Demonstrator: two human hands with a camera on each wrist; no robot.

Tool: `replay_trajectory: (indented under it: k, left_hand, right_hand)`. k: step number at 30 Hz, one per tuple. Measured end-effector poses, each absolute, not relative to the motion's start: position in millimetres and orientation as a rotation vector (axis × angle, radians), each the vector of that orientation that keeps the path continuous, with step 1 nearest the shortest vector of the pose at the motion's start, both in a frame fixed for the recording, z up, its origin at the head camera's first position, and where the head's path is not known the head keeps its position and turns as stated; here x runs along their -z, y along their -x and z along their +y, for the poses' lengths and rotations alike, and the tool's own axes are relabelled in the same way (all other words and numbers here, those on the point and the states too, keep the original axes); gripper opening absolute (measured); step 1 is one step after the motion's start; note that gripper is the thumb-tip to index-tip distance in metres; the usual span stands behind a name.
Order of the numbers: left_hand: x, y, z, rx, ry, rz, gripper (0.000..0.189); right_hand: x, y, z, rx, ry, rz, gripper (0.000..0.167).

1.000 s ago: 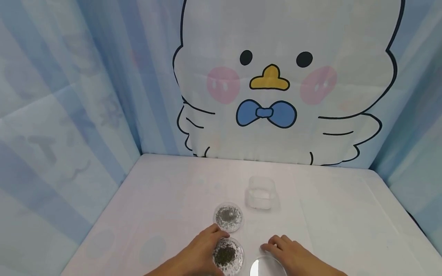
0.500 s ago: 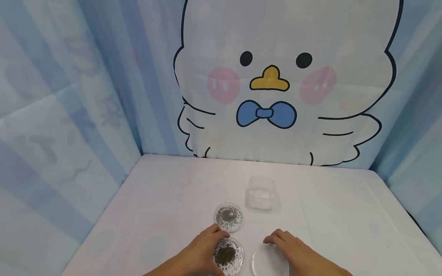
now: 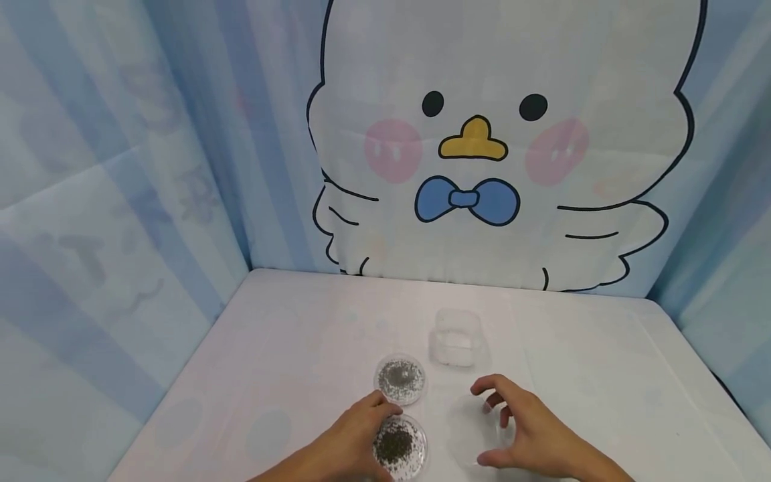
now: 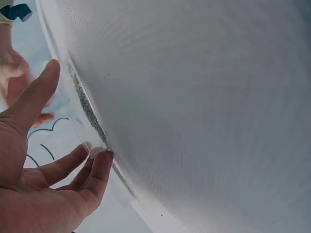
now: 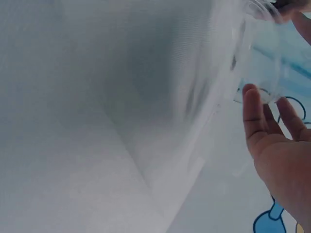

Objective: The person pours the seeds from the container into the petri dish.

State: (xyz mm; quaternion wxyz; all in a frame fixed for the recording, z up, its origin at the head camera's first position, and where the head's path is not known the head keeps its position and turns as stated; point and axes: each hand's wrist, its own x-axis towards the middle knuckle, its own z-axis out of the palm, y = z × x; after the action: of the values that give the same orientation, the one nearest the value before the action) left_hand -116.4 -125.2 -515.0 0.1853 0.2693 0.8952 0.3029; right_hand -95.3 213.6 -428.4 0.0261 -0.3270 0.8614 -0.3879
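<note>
My left hand [image 3: 355,438] curves its thumb and fingers around a clear round petri dish [image 3: 417,462] with dark granules inside. In the left wrist view that dish [image 4: 75,114] shows nearly edge-on between the left thumb and fingertips. Just beyond it lies another petri dish [image 3: 400,379], holding greyer granules. A see-through round dish or lid [image 3: 464,435], faint and blurred, sits within the wide curl of my right hand [image 3: 530,428]. From the right wrist, the right fingertips meet the clear round piece [image 5: 262,63] at its edge.
A clear square plastic box [image 3: 456,338] stands farther back on the white table [image 3: 301,335]. Behind the table hangs a fabric backdrop [image 3: 476,234] with a cartoon bird, and blue-and-white curtains [image 3: 120,201] flank both sides.
The right hand has moved away from me and slightly right, its fingers spreading wider, and the clear round piece has shifted along with it. The left hand and both granule dishes have stayed put.
</note>
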Motion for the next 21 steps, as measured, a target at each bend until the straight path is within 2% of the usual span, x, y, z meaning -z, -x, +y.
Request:
replay_trajectory:
  k: [7, 16, 21]
  left_hand:
    - [511.9, 115.0, -123.1, -0.868, -0.756, 2.529, 0.101]
    - [510.4, 112.5, -122.9, -0.861, -0.799, 2.572, 0.101]
    - [512.7, 109.7, -123.9, -0.865, -0.862, 2.633, 0.101]
  right_hand:
    - [436.5, 100.3, 218.4, 1.376, 0.949, 2.518, 0.069]
    - [436.8, 99.3, 226.3, 1.384, 1.038, 2.425, 0.085]
    - [439.8, 99.5, 227.3, 1.38, 1.068, 2.419, 0.082]
